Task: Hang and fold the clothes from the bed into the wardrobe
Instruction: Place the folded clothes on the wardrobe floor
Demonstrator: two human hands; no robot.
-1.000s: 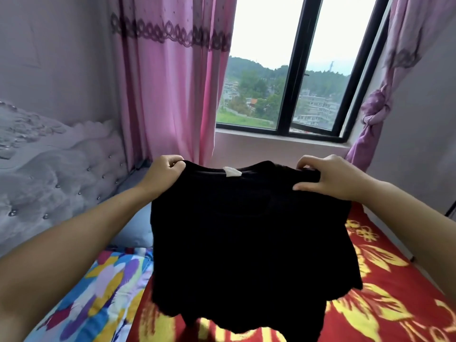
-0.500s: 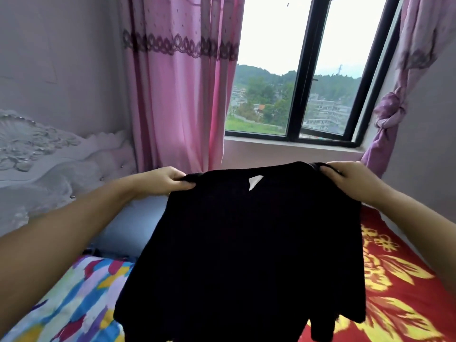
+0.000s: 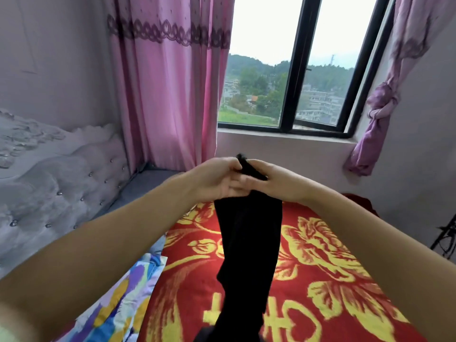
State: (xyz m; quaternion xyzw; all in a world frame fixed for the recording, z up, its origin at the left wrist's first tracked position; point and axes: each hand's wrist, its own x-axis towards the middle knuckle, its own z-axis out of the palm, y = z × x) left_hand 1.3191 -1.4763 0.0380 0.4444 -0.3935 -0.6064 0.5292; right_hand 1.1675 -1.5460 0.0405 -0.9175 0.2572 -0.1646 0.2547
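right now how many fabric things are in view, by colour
black: 1, the garment both hands hold, left hand, right hand
red and yellow: 1, the bedspread
multicolour: 1, the sheet
pink or purple: 2, the left curtain and the knotted right curtain
total: 5

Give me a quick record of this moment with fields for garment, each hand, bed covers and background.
garment: black top, folded in half lengthwise, hanging down over the bed
left hand: left hand grips the top edge of the garment
right hand: right hand grips the same top edge, touching the left hand
bed covers: red and yellow floral blanket; multicoloured sheet at left
background: window, pink curtain, tufted headboard
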